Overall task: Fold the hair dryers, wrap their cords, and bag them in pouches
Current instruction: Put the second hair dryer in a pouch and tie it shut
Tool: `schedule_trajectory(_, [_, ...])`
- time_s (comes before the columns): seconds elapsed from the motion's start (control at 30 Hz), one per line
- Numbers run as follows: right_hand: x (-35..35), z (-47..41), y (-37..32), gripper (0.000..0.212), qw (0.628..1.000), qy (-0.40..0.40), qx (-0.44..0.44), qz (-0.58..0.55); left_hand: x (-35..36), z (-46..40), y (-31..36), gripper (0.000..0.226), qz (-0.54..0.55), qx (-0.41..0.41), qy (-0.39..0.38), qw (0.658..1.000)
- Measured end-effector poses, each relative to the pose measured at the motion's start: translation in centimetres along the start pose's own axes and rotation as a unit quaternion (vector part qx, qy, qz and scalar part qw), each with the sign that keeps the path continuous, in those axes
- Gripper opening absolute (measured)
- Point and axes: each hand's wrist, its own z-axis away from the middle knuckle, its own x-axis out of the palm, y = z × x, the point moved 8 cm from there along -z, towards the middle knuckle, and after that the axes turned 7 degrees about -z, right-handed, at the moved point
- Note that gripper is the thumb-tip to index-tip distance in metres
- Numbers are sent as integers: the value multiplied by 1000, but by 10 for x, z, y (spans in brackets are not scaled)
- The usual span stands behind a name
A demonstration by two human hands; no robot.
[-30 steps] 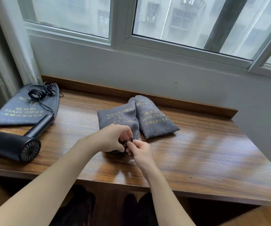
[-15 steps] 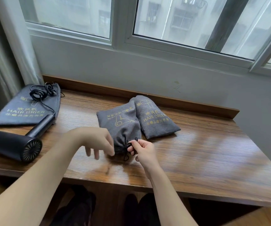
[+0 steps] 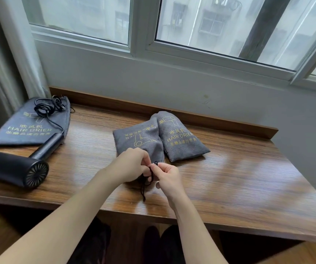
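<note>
Pouch (image 3: pixel 180 139) marked "HAIR DRIER"

pouches: 3 grey — 2 filled, side by side at centre, nearer one (image 3: pixel 140 141) and farther one (image 3: pixel 182 138); 1 flat, far left (image 3: pixel 27 128) | hair dryers: 1 black, unbagged, near left (image 3: pixel 14 168) | loose coiled cords: 1, on flat pouch (image 3: pixel 47 107) | drawstrings: 1 black (image 3: pixel 145 184) | hands: 2, left (image 3: pixel 132 164), right (image 3: pixel 167 177) | tables: 1 wooden (image 3: pixel 239 178)

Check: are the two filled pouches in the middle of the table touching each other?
Touching. The head view shows the left pouch pressed along the right pouch, no gap.
</note>
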Motion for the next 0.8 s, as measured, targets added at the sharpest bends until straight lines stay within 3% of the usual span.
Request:
schedule_trajectory(0.13, [-1,1,3,20,999,18,40,-31,-11,6,0,12,80,-16,49,995])
schedule_trajectory(0.23, [-4,0,4,18,997,32,57,-44,-5,11,0,9,106,-34,28,993])
schedule_trajectory(0.47, [2,2,11,24,985,5,122,-123,1,15,7,11,-41,-30,57,997])
schedule_trajectory(0.57, [2,1,14,31,977,-9,150,-150,2,15,8,11,-25,-44,40,998])
schedule_trajectory(0.67, [1,0,15,42,977,-15,150,-153,0,15,11,28,-15,-55,33,998])
schedule_trajectory(0.8, [4,0,16,39,985,-18,126,-120,1,14,12,41,-43,-79,35,995])
